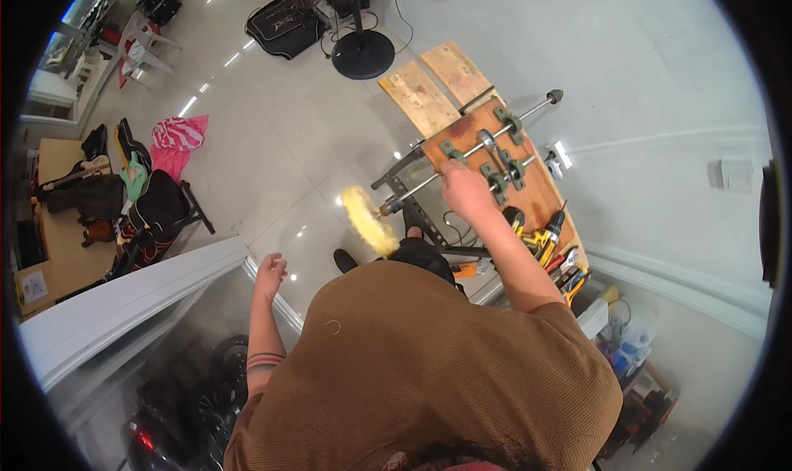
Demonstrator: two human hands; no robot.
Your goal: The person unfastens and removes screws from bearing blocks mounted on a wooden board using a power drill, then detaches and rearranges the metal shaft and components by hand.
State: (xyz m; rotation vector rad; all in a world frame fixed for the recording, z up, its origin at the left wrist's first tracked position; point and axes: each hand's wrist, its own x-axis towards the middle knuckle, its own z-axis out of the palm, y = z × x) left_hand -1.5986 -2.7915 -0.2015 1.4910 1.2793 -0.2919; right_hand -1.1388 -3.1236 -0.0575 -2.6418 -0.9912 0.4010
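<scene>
My left hand (271, 275) hangs in the air at the left, fingers loosely bent and apart, holding nothing. My right hand (464, 189) is over the near edge of a wooden board (528, 197), its fingers curled beside a long metal shaft (419, 188) and a green bearing block (451, 150). What lies inside those fingers is hidden. A fluffy yellow buffing wheel (368, 221) sits on the shaft's near-left end. Parallel to it runs a second shaft (532, 108) with a chuck (554, 96) at its far end. A pulley and belt (488, 140) join the two shafts.
Yellow and black power drills (544, 238) and hand tools (571, 277) lie on the bench's right end. Wooden planks (419, 98) extend at its far end. Beyond stands a fan's round black base (363, 54). Guitars (134, 174) and a pink striped bag (179, 141) are at left.
</scene>
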